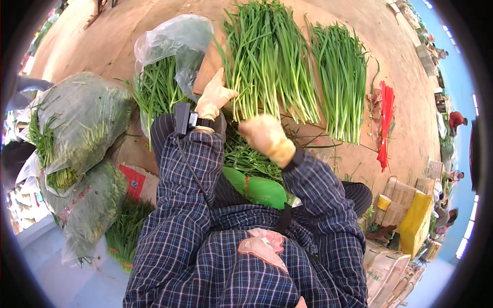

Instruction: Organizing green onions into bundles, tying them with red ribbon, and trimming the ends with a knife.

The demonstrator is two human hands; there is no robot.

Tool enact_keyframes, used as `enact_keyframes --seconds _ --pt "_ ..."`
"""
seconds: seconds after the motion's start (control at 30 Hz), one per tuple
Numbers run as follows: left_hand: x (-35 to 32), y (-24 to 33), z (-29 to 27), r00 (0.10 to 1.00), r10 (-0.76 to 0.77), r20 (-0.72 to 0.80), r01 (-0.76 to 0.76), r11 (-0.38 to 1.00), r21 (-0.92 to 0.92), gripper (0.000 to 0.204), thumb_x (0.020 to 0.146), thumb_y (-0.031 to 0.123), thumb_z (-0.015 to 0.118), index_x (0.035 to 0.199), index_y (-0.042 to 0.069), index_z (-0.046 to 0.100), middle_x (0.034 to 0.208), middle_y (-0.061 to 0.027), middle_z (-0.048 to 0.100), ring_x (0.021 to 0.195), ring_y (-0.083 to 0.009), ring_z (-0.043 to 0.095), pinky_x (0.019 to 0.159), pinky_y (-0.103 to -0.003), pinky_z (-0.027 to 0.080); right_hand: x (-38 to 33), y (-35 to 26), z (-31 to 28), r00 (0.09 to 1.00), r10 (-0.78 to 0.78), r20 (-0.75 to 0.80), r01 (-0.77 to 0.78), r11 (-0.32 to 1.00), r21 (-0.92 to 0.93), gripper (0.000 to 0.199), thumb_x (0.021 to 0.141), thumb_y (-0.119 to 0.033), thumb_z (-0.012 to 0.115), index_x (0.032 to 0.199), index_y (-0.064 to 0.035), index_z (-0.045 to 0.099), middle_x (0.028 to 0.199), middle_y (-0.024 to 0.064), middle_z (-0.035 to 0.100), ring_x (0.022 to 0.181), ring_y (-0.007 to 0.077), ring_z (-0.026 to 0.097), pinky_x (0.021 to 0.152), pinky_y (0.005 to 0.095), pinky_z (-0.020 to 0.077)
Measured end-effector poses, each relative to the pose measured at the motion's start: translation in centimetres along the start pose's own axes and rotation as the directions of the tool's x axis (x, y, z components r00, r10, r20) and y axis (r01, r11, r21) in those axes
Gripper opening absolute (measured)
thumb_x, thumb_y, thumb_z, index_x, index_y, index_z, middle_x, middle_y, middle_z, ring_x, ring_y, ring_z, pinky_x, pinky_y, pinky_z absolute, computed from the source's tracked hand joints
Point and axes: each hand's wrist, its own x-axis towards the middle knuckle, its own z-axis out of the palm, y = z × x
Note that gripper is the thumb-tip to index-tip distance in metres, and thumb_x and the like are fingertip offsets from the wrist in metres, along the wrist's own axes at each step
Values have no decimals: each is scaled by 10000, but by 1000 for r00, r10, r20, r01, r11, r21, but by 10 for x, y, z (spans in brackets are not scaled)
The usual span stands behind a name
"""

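Note:
A broad pile of garlic chives lies straight ahead on a brown board, leaf tips pointing away and pale stem ends toward me. My left hand, in a pale glove, is at the pile's left edge with thumb and fingers apart. My gloved right hand hovers just below the stem ends, smeared by motion, so its fingers cannot be made out. To the right lies a second, narrower bunch of chives. Loose chives are heaped between my legs, below the right hand.
Red strips lie right of the bunches. Chives fill an open plastic bag at front left, with bulging bags farther left. A green rounded object is at my lap. Right of me stand a yellow block and cartons.

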Motion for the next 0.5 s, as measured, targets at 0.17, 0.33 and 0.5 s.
enact_keyframes --seconds 0.17,0.33,0.5 --pt "2 -1 1 1000 0 2 0 1000 32 853 648 85 684 1387 -26 274 1302 -241 466 1169 -320 490 978 -329 387 -16 -6 -16 971 200 -129 -192 979 69 202 810 -200 585 990 -113 612 694 113 644 621 294 638 574 412 510" --pt "7 -5 -1 989 -48 142 64 992 -105 850 655 94 674 1386 -45 264 1322 -247 442 1185 -302 476 984 -317 377 56 23 -14 942 319 -102 -334 922 -196 228 794 -207 597 1013 -141 596 751 109 654 692 290 647 607 401 504" --pt "9 -11 -4 995 -12 101 33 977 -212 879 648 99 701 1388 -50 252 1326 -259 432 1197 -304 466 990 -320 372 46 24 -13 982 87 -166 -119 975 -190 102 790 -172 558 788 -127 649 704 81 648 676 274 646 593 392 502"
